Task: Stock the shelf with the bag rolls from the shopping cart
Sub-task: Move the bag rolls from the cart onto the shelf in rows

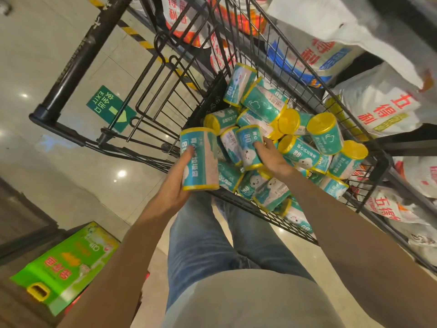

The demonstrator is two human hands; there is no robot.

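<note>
— Two rolls are all we have in hand so far. Our left hand [175,183] has its fingers and thumb curled round one teal bag roll [199,159], held just outside the rim of the shopping cart [238,202] at about nine o'clock from the pile. Our right hand [272,155] reaches into the basket, fingers wrapped over a second roll [249,147] that stands on top of the others.

— How far along would we say we are?

— Early or mid-way, we'd judge. No shelf space for these rolls shows in this view, so we cannot tell how many are already stocked. What is left is plain enough: a good heap of rolls [295,147] lies in the cart, more than a dozen that we can see, tumbled every which way, some on end with their yellow ends [321,123] up.

— Anything else in the cart?

— Only the rolls, as far as we can see. The fold-out seat flap at ten o'clock holds nothing. Beyond the cart, from twelve round to three o'clock, big white sacks [378,107] with red lettering lie on dark racks. Down at seven o'clock a green box [63,266] sits on the floor.

— So next?

— Lift the second roll clear, then carry both to the shelf.
</note>
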